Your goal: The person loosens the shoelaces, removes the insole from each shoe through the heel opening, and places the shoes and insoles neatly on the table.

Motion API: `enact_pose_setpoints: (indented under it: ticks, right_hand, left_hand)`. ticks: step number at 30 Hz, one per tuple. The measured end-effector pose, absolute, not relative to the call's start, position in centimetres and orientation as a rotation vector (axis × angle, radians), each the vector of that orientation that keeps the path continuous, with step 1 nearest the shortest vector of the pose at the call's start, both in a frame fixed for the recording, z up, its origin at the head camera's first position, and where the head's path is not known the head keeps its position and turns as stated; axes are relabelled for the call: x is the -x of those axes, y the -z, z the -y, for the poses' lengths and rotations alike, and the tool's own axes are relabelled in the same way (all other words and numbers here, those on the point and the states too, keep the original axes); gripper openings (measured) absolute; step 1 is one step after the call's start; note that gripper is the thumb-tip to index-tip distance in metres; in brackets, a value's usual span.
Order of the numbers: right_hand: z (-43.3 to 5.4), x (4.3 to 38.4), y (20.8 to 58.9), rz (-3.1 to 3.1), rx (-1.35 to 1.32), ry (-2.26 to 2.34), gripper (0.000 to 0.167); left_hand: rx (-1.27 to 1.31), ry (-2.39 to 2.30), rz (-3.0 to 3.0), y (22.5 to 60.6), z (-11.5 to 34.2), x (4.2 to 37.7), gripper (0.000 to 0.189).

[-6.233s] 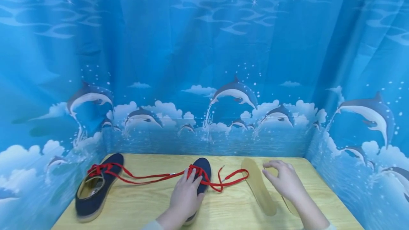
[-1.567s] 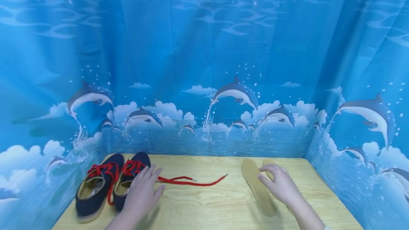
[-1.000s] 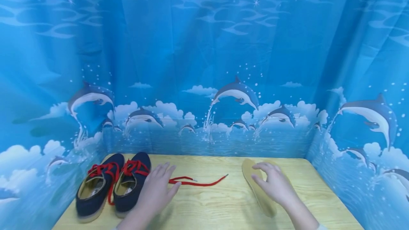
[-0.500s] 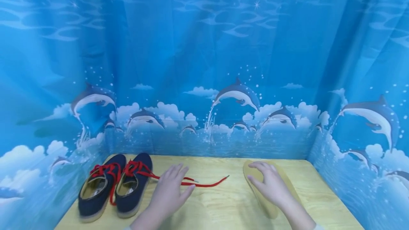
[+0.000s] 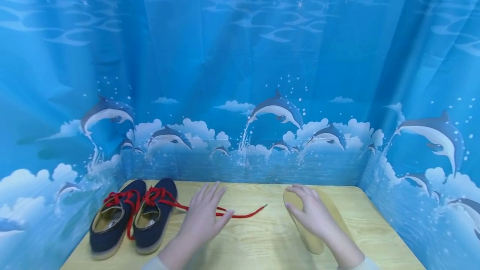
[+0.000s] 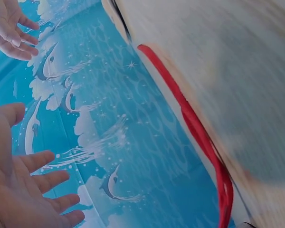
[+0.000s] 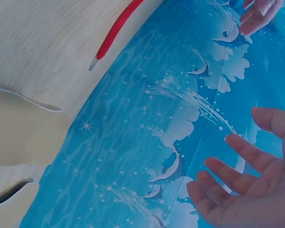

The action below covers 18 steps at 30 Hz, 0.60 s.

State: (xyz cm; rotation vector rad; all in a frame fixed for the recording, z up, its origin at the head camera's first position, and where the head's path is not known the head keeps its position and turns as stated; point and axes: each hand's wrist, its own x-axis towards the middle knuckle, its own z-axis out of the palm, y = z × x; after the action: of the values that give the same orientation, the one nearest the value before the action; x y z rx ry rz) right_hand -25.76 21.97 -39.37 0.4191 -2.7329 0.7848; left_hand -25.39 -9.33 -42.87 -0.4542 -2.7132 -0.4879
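Two navy shoes stand side by side at the left of the table: an outer shoe point(image 5: 116, 220) and an inner shoe point(image 5: 161, 216), both with red laces. My left hand point(image 5: 202, 216) hovers just right of the inner shoe, fingers extended and holding nothing; a loose red lace point(image 5: 245, 216) runs behind it. Farther right, my right hand point(image 5: 311, 216) is over two tan insoles, a nearer-left insole point(image 5: 313, 243) and a partly hidden right insole point(image 5: 335, 207). Its fingers are relaxed, and the right wrist view shows the palm point(image 7: 256, 190) bare, apart from both insoles.
The light wooden table point(image 5: 258, 241) has a rounded back right corner. A blue curtain point(image 5: 240, 53) printed with dolphins and clouds closes in the back and both sides. The lace's metal tip point(image 7: 92, 64) lies near the table's back edge.
The inner shoe has gone from mid-table leftward to beside the outer one, trailing its lace. My left hand has let go and shifted right; my right hand has drifted left over the insoles.
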Motion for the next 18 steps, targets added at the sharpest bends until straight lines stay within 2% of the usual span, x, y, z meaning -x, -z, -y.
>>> enact_pose_setpoints:
  ticks: [10,18]
  right_hand:
    - [-21.0,25.9,38.3,2.712,-0.479,-0.686,0.054]
    - [-20.3,26.0,38.4,2.638,-0.555,-0.454,0.071]
  left_hand:
    - [0.514,0.439,2.669,41.6,8.4,25.7,0.081]
    - [0.513,0.341,2.636,41.1,8.2,25.9,0.084]
